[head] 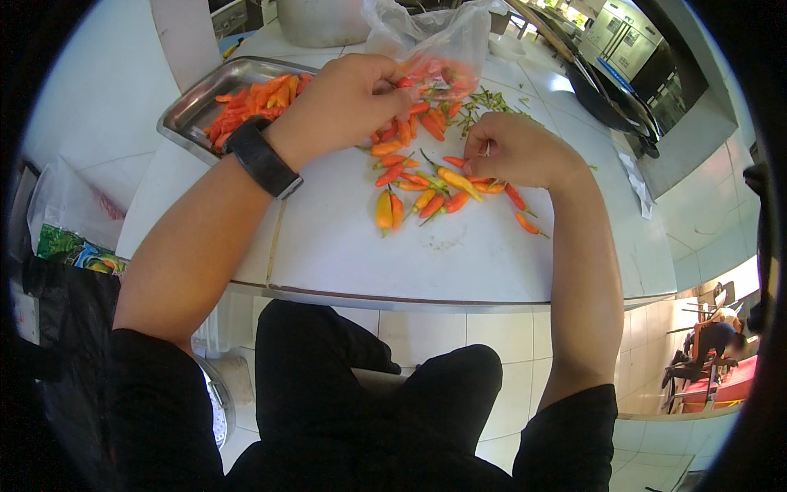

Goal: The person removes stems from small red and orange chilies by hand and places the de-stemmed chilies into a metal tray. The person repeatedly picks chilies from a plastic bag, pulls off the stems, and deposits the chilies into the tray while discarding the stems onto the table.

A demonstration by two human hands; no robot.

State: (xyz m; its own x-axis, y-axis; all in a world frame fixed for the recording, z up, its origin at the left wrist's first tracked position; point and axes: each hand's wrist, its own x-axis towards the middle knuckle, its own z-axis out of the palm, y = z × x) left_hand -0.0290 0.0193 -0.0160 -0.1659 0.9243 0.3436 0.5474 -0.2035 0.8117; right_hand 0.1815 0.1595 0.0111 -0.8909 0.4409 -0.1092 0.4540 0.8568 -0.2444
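Observation:
Pinched between the thumb and forefinger of my left hand (359,101) is what looks like a red chili pepper (404,82). My right hand (522,147) has its fingers curled over the loose chili peppers (455,178); whether anything is in them is hidden. Those peppers are red, orange and yellow, many with green stems, and lie scattered on the white tiled counter (406,264). Beyond my left hand stands a clear plastic bag (446,58) with red peppers inside. A metal tray (190,114) at the left holds a heap of orange-red peppers (258,101), partly behind my left wrist.
Picked green stems (492,101) lie in a pile beyond my right hand. A large metal pot (320,24) stands at the back, and a black wok (605,101) sits at the far right. The counter's front edge (406,301) runs above my knees. A person (713,341) sits far off, lower right.

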